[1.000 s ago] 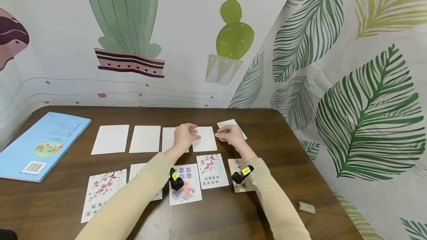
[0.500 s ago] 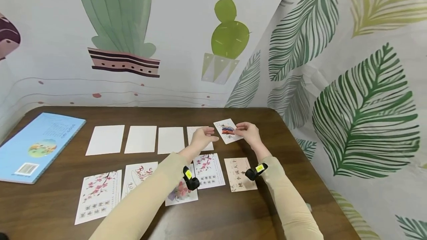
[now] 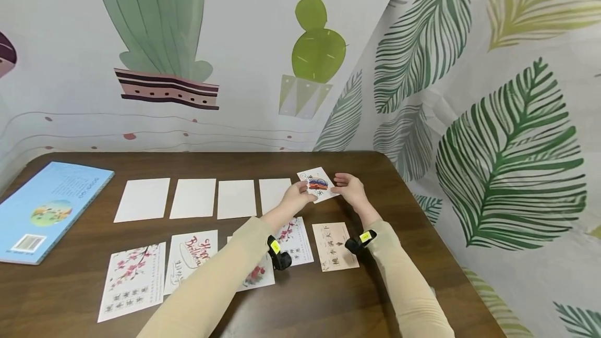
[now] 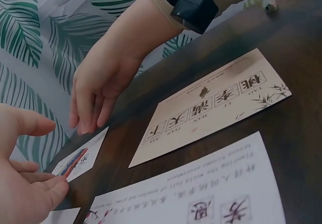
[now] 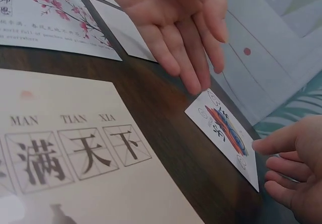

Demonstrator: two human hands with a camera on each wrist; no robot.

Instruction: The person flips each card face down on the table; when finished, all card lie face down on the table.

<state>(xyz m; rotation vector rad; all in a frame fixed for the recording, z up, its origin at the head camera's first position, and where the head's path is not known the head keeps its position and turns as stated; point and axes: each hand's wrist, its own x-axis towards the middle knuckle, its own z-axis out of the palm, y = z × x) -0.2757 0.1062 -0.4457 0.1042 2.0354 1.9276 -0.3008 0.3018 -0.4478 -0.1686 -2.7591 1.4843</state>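
One illustrated card [image 3: 320, 183] now has two-sided reach: left hand [image 3: 295, 198] newly at eight o'clock, right hand [image 3: 352, 192] at three. Both look unclenched.

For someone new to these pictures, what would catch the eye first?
In the head view, a printed cactus, upper left, and a big green leaf, right, would likely draw the eye first. On the table, a blue book lies at left, and a colourful card is between the left hand and the right hand.
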